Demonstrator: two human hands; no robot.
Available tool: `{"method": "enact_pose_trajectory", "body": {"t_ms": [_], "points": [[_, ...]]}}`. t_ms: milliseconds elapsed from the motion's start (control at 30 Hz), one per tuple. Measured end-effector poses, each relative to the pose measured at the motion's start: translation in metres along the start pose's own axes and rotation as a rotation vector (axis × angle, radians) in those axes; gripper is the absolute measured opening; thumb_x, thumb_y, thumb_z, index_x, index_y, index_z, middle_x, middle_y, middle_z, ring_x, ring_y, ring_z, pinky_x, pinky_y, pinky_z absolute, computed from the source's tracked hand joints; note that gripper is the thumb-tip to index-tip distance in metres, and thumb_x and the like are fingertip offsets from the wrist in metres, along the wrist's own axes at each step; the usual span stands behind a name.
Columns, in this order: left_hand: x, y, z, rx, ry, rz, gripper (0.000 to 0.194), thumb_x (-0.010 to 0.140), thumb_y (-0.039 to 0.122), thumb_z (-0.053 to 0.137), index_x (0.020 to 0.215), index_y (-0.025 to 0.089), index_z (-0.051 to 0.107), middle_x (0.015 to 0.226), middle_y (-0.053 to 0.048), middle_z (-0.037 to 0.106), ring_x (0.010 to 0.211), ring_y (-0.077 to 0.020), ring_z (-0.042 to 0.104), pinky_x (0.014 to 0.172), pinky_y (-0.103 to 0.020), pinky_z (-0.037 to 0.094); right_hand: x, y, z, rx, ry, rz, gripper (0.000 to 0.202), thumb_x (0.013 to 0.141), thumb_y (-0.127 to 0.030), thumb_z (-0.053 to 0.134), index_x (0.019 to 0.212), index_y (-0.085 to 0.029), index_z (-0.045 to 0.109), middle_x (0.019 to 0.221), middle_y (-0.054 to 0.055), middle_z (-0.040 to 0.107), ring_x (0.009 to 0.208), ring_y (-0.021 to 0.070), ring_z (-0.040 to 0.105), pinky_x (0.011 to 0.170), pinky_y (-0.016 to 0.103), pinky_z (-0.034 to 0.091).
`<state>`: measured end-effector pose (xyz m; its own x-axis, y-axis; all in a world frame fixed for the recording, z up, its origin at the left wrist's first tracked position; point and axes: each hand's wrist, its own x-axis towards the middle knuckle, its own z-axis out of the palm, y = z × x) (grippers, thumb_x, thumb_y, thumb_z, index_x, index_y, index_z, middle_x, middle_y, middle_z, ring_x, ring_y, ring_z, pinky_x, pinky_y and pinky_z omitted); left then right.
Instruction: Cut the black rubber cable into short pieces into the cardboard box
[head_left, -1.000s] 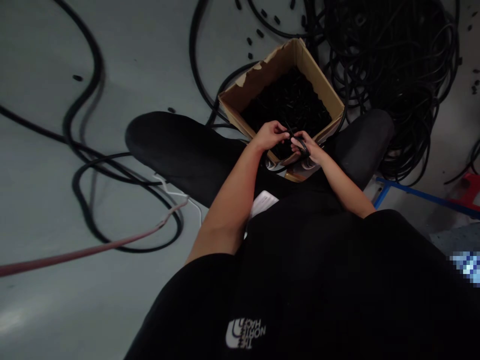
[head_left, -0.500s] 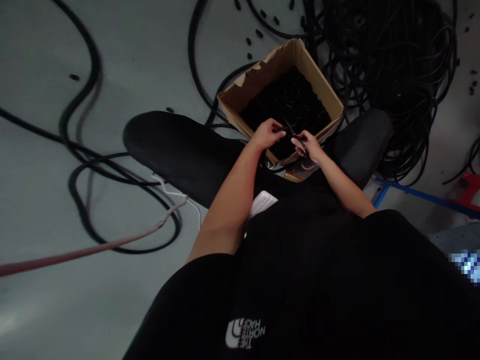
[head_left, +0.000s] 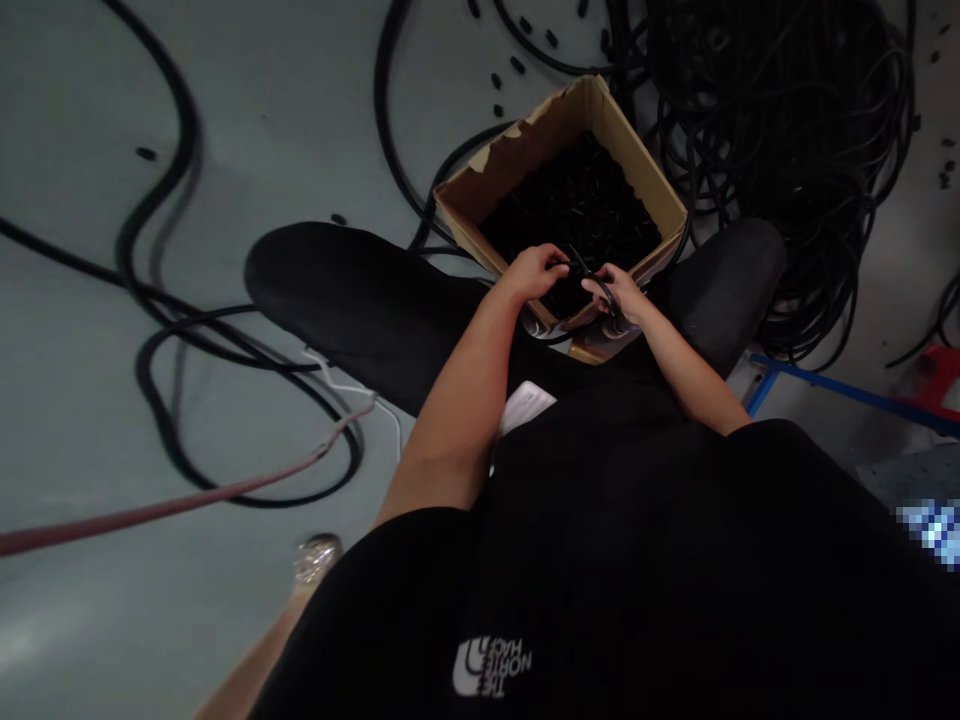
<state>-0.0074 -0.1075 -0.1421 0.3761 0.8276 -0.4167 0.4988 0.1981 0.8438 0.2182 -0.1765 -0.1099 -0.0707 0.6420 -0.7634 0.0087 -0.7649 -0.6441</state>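
Observation:
Over the near corner of an open cardboard box [head_left: 646,178], my left hand [head_left: 537,272] pinches a black hose [head_left: 556,263]. Just to its right, my right hand [head_left: 616,290] is wrapped round the handles of black scissors [head_left: 609,294]. The scissor blades point up and left, close to the hose by my left fingertips. Many short black pieces [head_left: 581,200] fill the bottom of the box. The exact contact between blades and hose is too dark to make out.
A big tangle of black hose [head_left: 780,150] lies right of the box. More hose [head_left: 180,110] loops across the floor at left, with a pinkish cord [head_left: 187,500]. A blue frame [head_left: 847,390] stands at right. Another person's foot [head_left: 316,560] and lower leg show at lower left.
Another person's foot and lower leg have come into view at the lower left. My left hand has dropped very slightly; my right hand keeps its place with the scissors.

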Motion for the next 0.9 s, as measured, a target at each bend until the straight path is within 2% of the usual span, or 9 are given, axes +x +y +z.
{"method": "enact_pose_trajectory", "body": {"t_ms": [100, 300, 467, 567, 633, 800, 900], "points": [[0.002, -0.006, 0.002, 0.067, 0.039, -0.026, 0.013, 0.087, 0.026, 0.087, 0.096, 0.027, 0.076, 0.100, -0.009, 0.081, 0.114, -0.0365, 0.078, 0.120, -0.056, 0.066, -0.001, 0.001, 0.001, -0.002, 0.010, -0.009, 0.084, 0.087, -0.054, 0.127, 0.106, -0.031, 0.049, 0.065, -0.015, 0.056, 0.048, 0.0090, 0.054, 0.042, 0.016, 0.041], [0.002, -0.006, 0.004, 0.077, 0.088, 0.016, 0.016, 0.089, 0.033, 0.088, 0.096, 0.030, 0.075, 0.096, -0.009, 0.081, 0.109, -0.0369, 0.077, 0.111, -0.051, 0.067, -0.001, 0.002, 0.003, -0.004, -0.006, -0.014, 0.076, 0.095, -0.051, 0.121, 0.110, -0.031, 0.049, 0.064, -0.016, 0.054, 0.046, 0.0091, 0.053, 0.041, 0.016, 0.040], [-0.003, 0.004, 0.000, 0.018, -0.026, 0.062, 0.012, 0.091, 0.033, 0.084, 0.099, 0.028, 0.077, 0.089, -0.005, 0.078, 0.097, -0.0319, 0.075, 0.105, -0.049, 0.068, 0.005, 0.008, 0.001, 0.006, 0.009, 0.001, 0.073, 0.097, -0.039, 0.119, 0.113, -0.031, 0.049, 0.070, -0.015, 0.062, 0.053, 0.0096, 0.062, 0.046, 0.013, 0.046], [-0.003, 0.004, 0.001, -0.059, -0.107, 0.027, 0.010, 0.094, 0.031, 0.081, 0.102, 0.026, 0.076, 0.088, -0.004, 0.078, 0.086, -0.0286, 0.073, 0.097, -0.047, 0.068, 0.008, 0.010, -0.002, -0.001, 0.013, -0.044, 0.079, 0.092, -0.047, 0.123, 0.112, -0.032, 0.048, 0.075, -0.015, 0.061, 0.058, 0.0093, 0.062, 0.049, 0.014, 0.047], [-0.002, 0.002, 0.002, -0.084, -0.113, -0.008, 0.011, 0.096, 0.031, 0.081, 0.104, 0.026, 0.075, 0.088, -0.004, 0.076, 0.084, -0.0280, 0.072, 0.097, -0.047, 0.067, 0.008, 0.010, -0.003, -0.025, 0.018, -0.059, 0.080, 0.092, -0.050, 0.123, 0.111, -0.032, 0.047, 0.073, -0.015, 0.058, 0.056, 0.0096, 0.058, 0.048, 0.016, 0.043], [0.001, -0.003, 0.004, -0.072, -0.036, -0.024, 0.019, 0.099, 0.037, 0.085, 0.112, 0.026, 0.076, 0.091, -0.005, 0.073, 0.096, -0.0320, 0.074, 0.107, -0.052, 0.069, 0.002, 0.005, -0.002, -0.082, 0.043, -0.068, 0.073, 0.098, -0.039, 0.118, 0.109, -0.033, 0.046, 0.067, -0.016, 0.052, 0.050, 0.0107, 0.052, 0.044, 0.018, 0.035], [0.003, -0.004, 0.002, -0.067, 0.057, -0.026, 0.025, 0.101, 0.041, 0.087, 0.119, 0.025, 0.077, 0.099, -0.007, 0.076, 0.103, -0.0326, 0.075, 0.112, -0.053, 0.069, 0.001, 0.003, 0.001, -0.071, 0.045, -0.052, 0.071, 0.101, -0.034, 0.115, 0.111, -0.033, 0.045, 0.066, -0.017, 0.053, 0.049, 0.0114, 0.054, 0.043, 0.017, 0.036]]}}
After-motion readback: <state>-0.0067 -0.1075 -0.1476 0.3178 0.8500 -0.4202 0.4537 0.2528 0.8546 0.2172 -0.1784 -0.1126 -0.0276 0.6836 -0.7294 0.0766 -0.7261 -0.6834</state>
